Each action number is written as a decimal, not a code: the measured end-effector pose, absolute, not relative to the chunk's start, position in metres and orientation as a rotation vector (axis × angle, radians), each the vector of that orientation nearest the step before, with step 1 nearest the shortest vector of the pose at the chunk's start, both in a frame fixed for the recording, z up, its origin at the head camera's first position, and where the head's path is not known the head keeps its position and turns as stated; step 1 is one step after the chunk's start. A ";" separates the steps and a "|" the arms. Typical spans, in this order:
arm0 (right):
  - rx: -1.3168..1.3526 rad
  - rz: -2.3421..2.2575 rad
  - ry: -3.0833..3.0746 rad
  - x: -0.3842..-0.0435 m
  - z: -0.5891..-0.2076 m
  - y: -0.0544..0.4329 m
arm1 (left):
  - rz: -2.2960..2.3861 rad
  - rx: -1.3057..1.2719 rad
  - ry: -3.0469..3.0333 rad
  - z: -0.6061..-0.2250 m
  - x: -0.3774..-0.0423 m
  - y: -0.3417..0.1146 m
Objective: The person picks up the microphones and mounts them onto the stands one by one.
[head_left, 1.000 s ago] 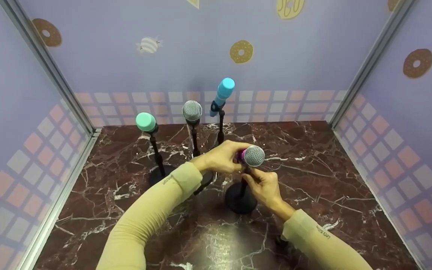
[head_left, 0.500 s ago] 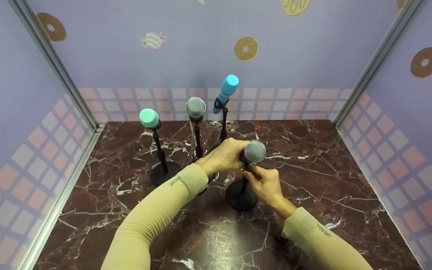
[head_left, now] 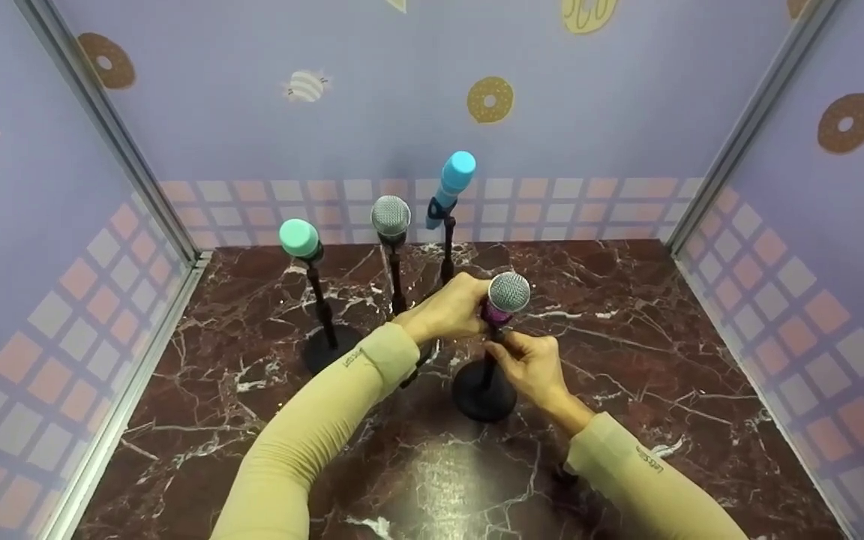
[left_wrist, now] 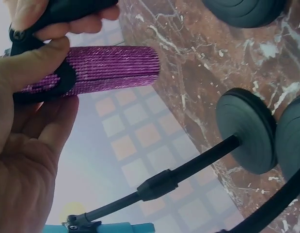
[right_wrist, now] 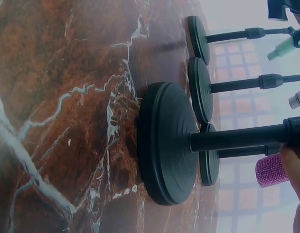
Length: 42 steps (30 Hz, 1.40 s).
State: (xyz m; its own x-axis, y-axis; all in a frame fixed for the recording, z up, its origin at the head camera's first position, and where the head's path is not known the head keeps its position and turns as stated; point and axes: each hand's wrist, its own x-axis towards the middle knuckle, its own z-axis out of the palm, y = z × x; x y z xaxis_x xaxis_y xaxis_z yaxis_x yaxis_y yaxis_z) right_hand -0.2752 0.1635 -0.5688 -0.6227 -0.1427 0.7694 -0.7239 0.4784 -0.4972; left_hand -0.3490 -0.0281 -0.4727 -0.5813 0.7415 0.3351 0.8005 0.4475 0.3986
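Note:
A microphone with a silver mesh head (head_left: 509,292) and a glittery purple handle (left_wrist: 116,65) sits in the black clip of a desk stand. My left hand (head_left: 451,307) grips the microphone around the clip, its thumb and fingers on both sides. Just below, my right hand (head_left: 533,367) pinches the upper part of the stand's black pole (right_wrist: 242,137). The stand's round base (head_left: 483,391) is flat on the marble-patterned surface. In the right wrist view only part of the right hand (right_wrist: 296,174) shows, beside the purple handle's end.
Behind and left stand three more stands with microphones: a mint-green one (head_left: 299,238), a silver-headed one (head_left: 391,216) and a blue one (head_left: 457,172). My left forearm partly hides their bases. Patterned walls (head_left: 589,135) enclose the back and sides. A small dark object (head_left: 565,472) shows by the right sleeve.
The purple microphone's head has tilted up and slightly away from me, showing more of the purple handle. Both hands keep their hold. The head view has shifted a little.

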 end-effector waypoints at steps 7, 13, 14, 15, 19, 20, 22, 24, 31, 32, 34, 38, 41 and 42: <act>0.647 1.154 -2.125 -0.274 -0.566 0.164 | -0.862 -1.297 -2.566 -0.485 -0.341 -0.031; 0.675 1.148 -2.179 -0.270 -0.567 0.168 | -0.984 -1.208 -2.532 -0.500 -0.330 -0.036; 0.678 1.158 -2.187 -0.270 -0.568 0.170 | -1.005 -1.189 -2.523 -0.502 -0.327 -0.037; 0.683 1.169 -2.192 -0.269 -0.567 0.171 | -1.017 -1.169 -2.517 -0.505 -0.325 -0.037; 0.686 1.206 -2.207 -0.267 -0.568 0.177 | -1.023 -1.077 -2.506 -0.515 -0.317 -0.039; 0.688 1.206 -2.205 -0.267 -0.569 0.178 | -1.021 -1.053 -2.507 -0.518 -0.314 -0.040; 0.695 1.186 -2.198 -0.266 -0.570 0.180 | -1.021 -1.012 -2.509 -0.524 -0.311 -0.042; 0.709 1.150 -2.194 -0.266 -0.571 0.183 | -1.038 -0.989 -2.505 -0.530 -0.307 -0.045; 0.769 0.913 -2.270 -0.265 -0.581 0.192 | -1.141 -0.950 -2.531 -0.543 -0.292 -0.049; 0.776 0.878 -2.289 -0.264 -0.584 0.194 | -1.151 -0.947 -2.540 -0.544 -0.290 -0.049; 0.788 0.828 -2.329 -0.263 -0.588 0.195 | -1.190 -0.948 -2.545 -0.546 -0.287 -0.047; 0.788 0.766 -2.428 -0.260 -0.597 0.198 | -1.309 -0.958 -2.536 -0.549 -0.281 -0.044; 0.779 0.740 -2.508 -0.257 -0.603 0.198 | -1.421 -0.973 -2.514 -0.551 -0.278 -0.041; 0.780 0.728 -2.530 -0.256 -0.605 0.198 | -1.444 -0.976 -2.508 -0.551 -0.277 -0.040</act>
State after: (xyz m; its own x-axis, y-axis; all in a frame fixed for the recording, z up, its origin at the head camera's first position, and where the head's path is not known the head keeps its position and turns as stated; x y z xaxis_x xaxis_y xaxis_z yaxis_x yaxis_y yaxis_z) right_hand -0.2562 0.1984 -0.6046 -0.7675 -0.4010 0.5001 -0.6055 0.7097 -0.3603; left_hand -0.2767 -0.0404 -0.5514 -0.7923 0.4826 0.3733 0.5652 0.3501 0.7469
